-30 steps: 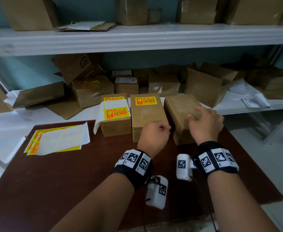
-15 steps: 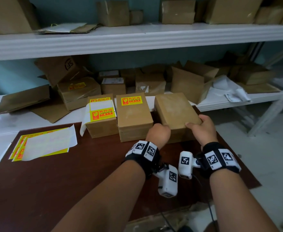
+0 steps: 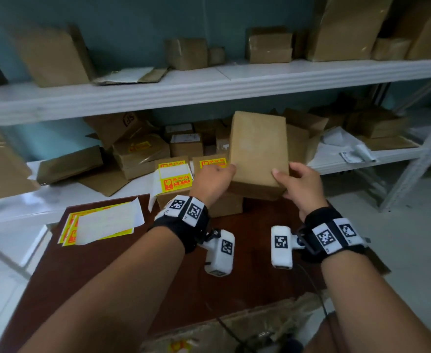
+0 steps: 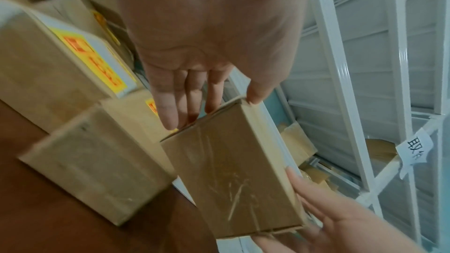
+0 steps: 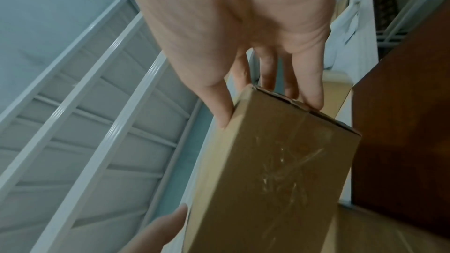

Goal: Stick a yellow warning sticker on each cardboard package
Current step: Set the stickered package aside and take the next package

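Note:
A plain cardboard box [image 3: 257, 154] without a sticker hangs above the brown table [image 3: 107, 276], its far end tilted up. My left hand [image 3: 214, 179] grips its near left corner and my right hand [image 3: 296, 182] its near right corner, thumbs on the top face. The left wrist view shows the left hand [image 4: 214, 111] pinching the box [image 4: 233, 176]. In the right wrist view the right hand [image 5: 268, 103] pinches the box [image 5: 272, 170]. Two boxes with yellow stickers [image 3: 175, 180] [image 3: 212, 163] stand behind my left hand. Sticker sheets [image 3: 99, 222] lie at the table's left.
A white shelf [image 3: 209, 85] above and a lower shelf [image 3: 362, 161] behind the table hold several more cardboard boxes and loose paper. A white rack leg [image 3: 413, 169] stands at the right. Crumpled cardboard [image 3: 234, 327] lies at the table's near edge.
The plain box has gone from lying on the table to being lifted and tilted up in both hands. My left hand moved from the table onto its near left corner.

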